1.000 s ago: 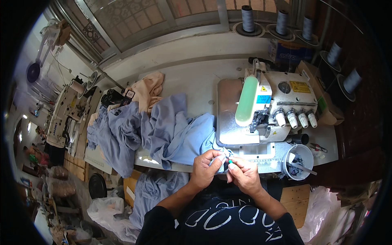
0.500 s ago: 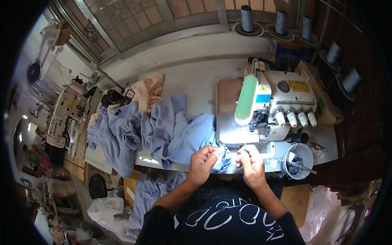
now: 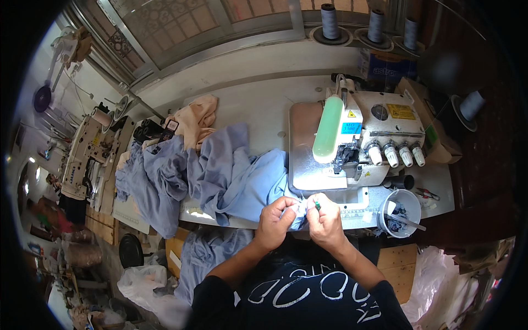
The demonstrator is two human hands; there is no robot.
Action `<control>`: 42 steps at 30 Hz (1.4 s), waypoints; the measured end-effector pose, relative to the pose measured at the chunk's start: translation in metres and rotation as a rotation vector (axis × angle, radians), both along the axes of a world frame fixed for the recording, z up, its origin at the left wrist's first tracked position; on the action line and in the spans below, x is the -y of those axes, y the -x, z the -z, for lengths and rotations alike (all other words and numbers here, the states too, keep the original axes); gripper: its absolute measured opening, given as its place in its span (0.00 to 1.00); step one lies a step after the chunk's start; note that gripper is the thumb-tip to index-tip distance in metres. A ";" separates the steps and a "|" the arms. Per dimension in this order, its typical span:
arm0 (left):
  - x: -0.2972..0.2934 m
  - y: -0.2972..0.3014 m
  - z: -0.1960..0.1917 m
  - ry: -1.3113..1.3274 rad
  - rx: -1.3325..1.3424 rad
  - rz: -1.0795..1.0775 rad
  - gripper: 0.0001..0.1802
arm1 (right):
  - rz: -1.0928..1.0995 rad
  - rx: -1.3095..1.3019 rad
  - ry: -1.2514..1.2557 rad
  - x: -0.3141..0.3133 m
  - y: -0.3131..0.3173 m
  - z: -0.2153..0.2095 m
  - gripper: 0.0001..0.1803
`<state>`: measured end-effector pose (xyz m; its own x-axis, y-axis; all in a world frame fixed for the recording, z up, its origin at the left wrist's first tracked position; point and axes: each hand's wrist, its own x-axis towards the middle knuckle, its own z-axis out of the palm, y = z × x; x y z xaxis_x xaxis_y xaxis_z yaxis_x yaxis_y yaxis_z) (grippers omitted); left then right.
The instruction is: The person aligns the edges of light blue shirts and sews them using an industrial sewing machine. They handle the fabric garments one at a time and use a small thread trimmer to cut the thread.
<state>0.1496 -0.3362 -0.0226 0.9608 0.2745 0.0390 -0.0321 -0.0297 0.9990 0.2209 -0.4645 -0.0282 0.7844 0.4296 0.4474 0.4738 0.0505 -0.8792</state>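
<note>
My left hand [image 3: 273, 224] pinches the gathered end of a light blue cloth garment [image 3: 256, 181] at the table's front edge. Close beside it, my right hand [image 3: 326, 223] is closed on a small green-handled tool [image 3: 317, 205], whose working end is too small to make out. Its fingertips are at the bunched cloth between the hands. Leftward from my hands the garment spreads over the table in loose folds. Just beyond them stands an overlock sewing machine [image 3: 388, 118] with a green lamp [image 3: 328, 129] shining down on the work.
A clear bucket [image 3: 416, 219] with cloth scraps stands to the right, near small snips [image 3: 428, 194]. Thread cones [image 3: 330, 23] rise behind the machine. Peach cloth [image 3: 198, 118] lies at the back left. Another sewing machine [image 3: 82, 159] stands far left; more blue cloth [image 3: 212, 256] hangs below the table.
My right hand has moved left and in against the cloth beside my left hand, bringing the green-handled tool with it. The left hand keeps its pinch. The whole view has shifted slightly.
</note>
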 end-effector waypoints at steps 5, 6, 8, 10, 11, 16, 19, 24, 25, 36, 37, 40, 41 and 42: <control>-0.002 -0.004 0.007 0.520 -0.050 0.120 0.07 | -0.212 -0.619 -0.183 0.003 0.001 0.013 0.04; -0.003 -0.005 0.007 0.508 -0.053 0.126 0.07 | -0.232 -0.630 -0.182 0.004 -0.001 0.011 0.04; -0.007 -0.005 0.006 0.483 -0.061 0.141 0.07 | -0.241 -0.578 -0.164 0.005 -0.002 0.010 0.05; -0.007 -0.003 0.000 0.364 -0.102 0.128 0.07 | -0.214 -0.446 -0.127 0.006 -0.002 0.010 0.06; -0.006 -0.003 -0.003 0.304 -0.122 0.123 0.06 | -0.213 -0.435 -0.087 0.007 -0.002 0.009 0.05; -0.005 -0.007 -0.004 0.253 -0.107 0.089 0.06 | -0.175 -0.461 -0.045 0.017 0.000 0.003 0.07; -0.005 -0.008 -0.001 0.255 -0.110 0.075 0.07 | -0.185 -0.466 0.110 0.038 0.007 -0.014 0.08; -0.004 -0.010 0.003 0.195 -0.130 0.071 0.07 | -0.403 -0.771 0.055 0.046 0.021 -0.026 0.11; -0.003 -0.010 0.001 0.188 -0.125 0.070 0.08 | -0.400 -0.796 0.034 0.045 0.021 -0.024 0.11; -0.004 -0.006 -0.003 0.163 -0.103 0.059 0.08 | -0.420 -0.829 -0.053 0.037 0.022 -0.014 0.10; -0.004 -0.006 -0.004 0.154 -0.112 0.066 0.08 | -0.406 -0.836 -0.051 0.037 0.022 -0.014 0.10; -0.004 -0.005 -0.002 0.115 -0.106 0.059 0.08 | -0.382 -0.851 -0.049 0.036 0.023 -0.017 0.11; -0.003 -0.005 -0.002 0.100 -0.098 0.053 0.08 | -0.385 -0.854 -0.050 0.036 0.023 -0.018 0.10; -0.003 -0.004 -0.004 0.038 -0.085 0.045 0.07 | -0.387 -0.857 -0.052 0.037 0.023 -0.018 0.10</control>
<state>0.1541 -0.3335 -0.0185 0.9716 0.2305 -0.0530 0.0527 0.0078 0.9986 0.1979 -0.5011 -0.0102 0.6625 0.7247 -0.1897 -0.3911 0.1186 -0.9127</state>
